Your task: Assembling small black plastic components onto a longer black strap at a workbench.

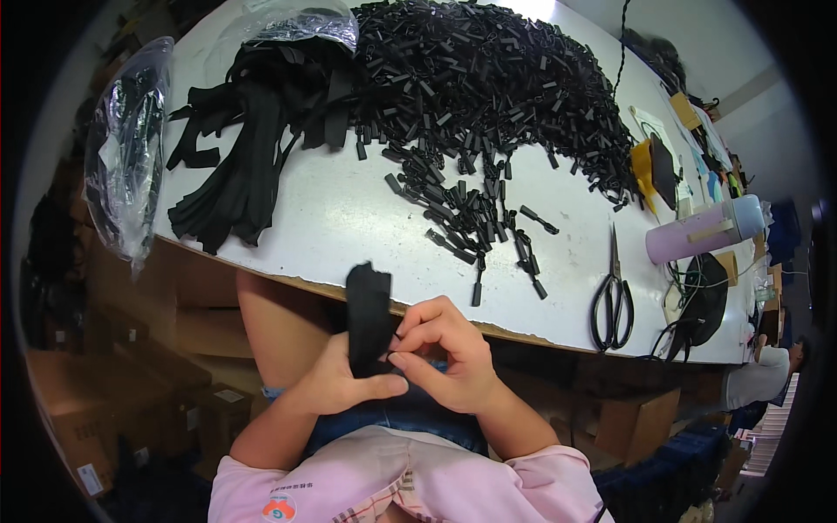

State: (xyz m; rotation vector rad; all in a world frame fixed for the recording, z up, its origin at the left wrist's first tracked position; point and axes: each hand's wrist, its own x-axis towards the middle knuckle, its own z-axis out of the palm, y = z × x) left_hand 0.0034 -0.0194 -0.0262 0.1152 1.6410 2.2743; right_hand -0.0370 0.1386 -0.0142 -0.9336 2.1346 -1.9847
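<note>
Black flat fabric strap piece (pixel 369 315): lower end hidden in left hand (pixel 336 383), fingers curled around it; right hand (pixel 445 353) fingertips pinch its edge.

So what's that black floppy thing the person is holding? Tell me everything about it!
The black strap piece looks like flat, soft woven fabric, matte and plain black. It stands roughly upright below the table edge, over the person's lap, its top end bent and uneven. The left hand grips its lower part from behind, thumb across the front. The right hand pinches its right edge with its fingertips. Its bottom end is hidden by the hands.
</note>
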